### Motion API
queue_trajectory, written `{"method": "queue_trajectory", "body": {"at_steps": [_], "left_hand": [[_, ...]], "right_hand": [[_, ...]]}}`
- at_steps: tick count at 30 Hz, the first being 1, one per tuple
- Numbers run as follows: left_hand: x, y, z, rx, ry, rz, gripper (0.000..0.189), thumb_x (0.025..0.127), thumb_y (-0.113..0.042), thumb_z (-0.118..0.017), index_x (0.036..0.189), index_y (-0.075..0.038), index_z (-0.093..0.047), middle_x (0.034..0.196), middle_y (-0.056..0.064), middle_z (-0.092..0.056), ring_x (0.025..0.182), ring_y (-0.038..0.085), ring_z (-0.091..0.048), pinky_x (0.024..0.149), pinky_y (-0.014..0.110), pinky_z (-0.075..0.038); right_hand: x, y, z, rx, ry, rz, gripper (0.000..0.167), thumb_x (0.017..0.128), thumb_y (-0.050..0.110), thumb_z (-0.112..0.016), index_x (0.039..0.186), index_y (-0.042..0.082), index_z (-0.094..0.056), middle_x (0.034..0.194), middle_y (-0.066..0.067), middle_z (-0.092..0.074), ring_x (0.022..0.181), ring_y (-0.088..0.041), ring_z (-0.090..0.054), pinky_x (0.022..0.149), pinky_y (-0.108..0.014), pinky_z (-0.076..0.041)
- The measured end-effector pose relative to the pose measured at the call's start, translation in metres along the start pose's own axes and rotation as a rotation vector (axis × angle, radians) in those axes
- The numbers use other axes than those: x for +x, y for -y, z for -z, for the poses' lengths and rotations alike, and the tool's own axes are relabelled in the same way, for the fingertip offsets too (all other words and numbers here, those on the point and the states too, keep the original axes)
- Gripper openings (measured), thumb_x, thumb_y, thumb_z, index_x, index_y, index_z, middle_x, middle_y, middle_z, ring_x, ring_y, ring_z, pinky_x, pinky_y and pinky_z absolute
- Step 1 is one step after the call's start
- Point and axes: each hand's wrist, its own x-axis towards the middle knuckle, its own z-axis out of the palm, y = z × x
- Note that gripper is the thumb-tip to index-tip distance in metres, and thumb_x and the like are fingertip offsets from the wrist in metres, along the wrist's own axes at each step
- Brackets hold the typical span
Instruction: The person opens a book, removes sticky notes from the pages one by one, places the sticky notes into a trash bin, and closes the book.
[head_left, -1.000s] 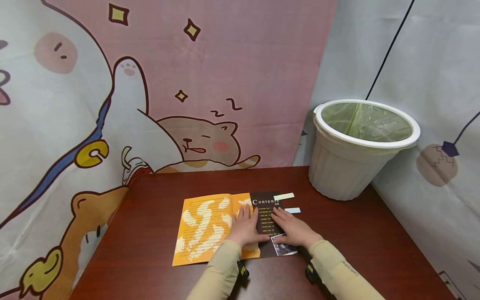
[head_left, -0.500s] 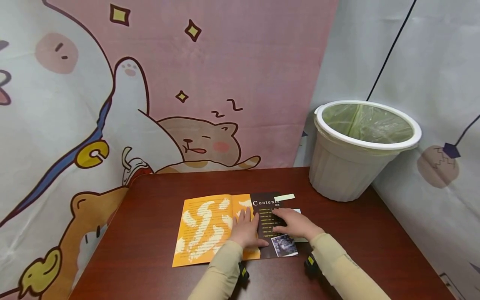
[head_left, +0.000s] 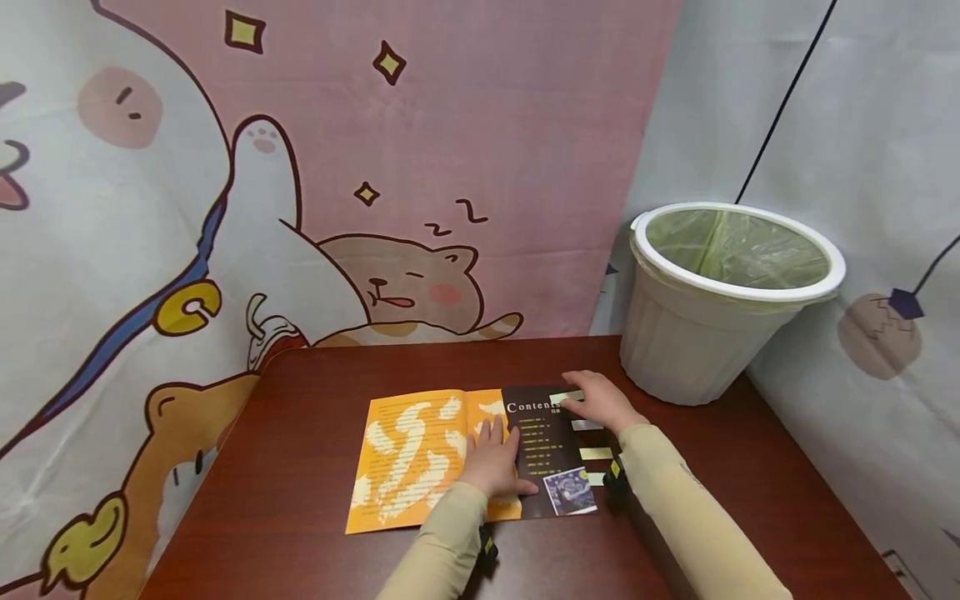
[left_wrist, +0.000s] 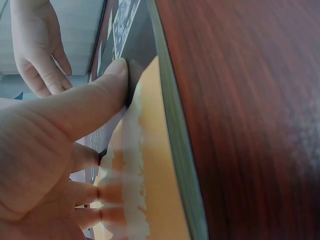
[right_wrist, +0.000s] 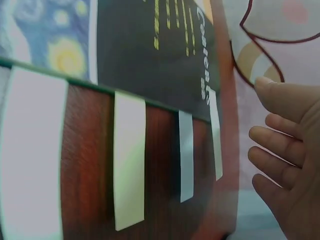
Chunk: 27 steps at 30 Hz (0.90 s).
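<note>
An open magazine (head_left: 408, 458) lies flat on the table, with an orange page on the left and a black Contents page (head_left: 536, 454) on the right. My left hand (head_left: 491, 462) rests on it near the middle, fingers spread, thumb on the black page. Paper strips stick out past the right edge: a pale green strip (right_wrist: 216, 135) at the top corner, then a bluish strip (right_wrist: 186, 155), a yellowish strip (right_wrist: 130, 160) and a whitish strip (right_wrist: 32, 160). Close over the top strip is my right hand (head_left: 602, 402), its fingers loosely bent and holding nothing in the right wrist view.
A whitish bin (head_left: 690, 333) with a green liner stands at the back right of the dark red wooden table (head_left: 300, 467). Behind it hangs a cartoon-printed cloth (head_left: 487, 108). Dark wrist devices (head_left: 617, 473) sit below the sleeves.
My right hand has lifted from the black page and moved up and right to its top corner, uncovering the lower strips and the picture. The left hand stays in about the same place.
</note>
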Motion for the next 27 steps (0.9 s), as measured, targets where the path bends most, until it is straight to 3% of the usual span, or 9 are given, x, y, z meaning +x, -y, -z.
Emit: {"method": "queue_trajectory", "body": {"at_steps": [6,27], "left_hand": [[0.0,0.001,-0.004,0.016,-0.015,-0.017,0.101,0.069,-0.059,-0.083,0.148,-0.007,-0.046,0.157,0.023,-0.029,0.144,0.042,-0.025,0.11,0.061,-0.026],[-0.001,0.0,-0.001,0.005,-0.012,0.005,0.101,0.069,-0.057,-0.085,0.149,-0.008,-0.046,0.158,0.022,-0.028,0.145,0.041,-0.024,0.111,0.06,-0.026]], "right_hand": [[0.014,-0.013,0.0,-0.061,0.056,-0.021,0.057,0.091,0.024,-0.073,0.138,-0.003,-0.055,0.137,-0.023,-0.055,0.129,-0.042,-0.048,0.106,-0.055,-0.037],[0.03,-0.012,-0.012,-0.165,0.099,0.007,0.031,0.09,0.017,-0.074,0.115,-0.001,-0.07,0.112,-0.015,-0.064,0.102,-0.033,-0.062,0.088,-0.047,-0.051]]}}
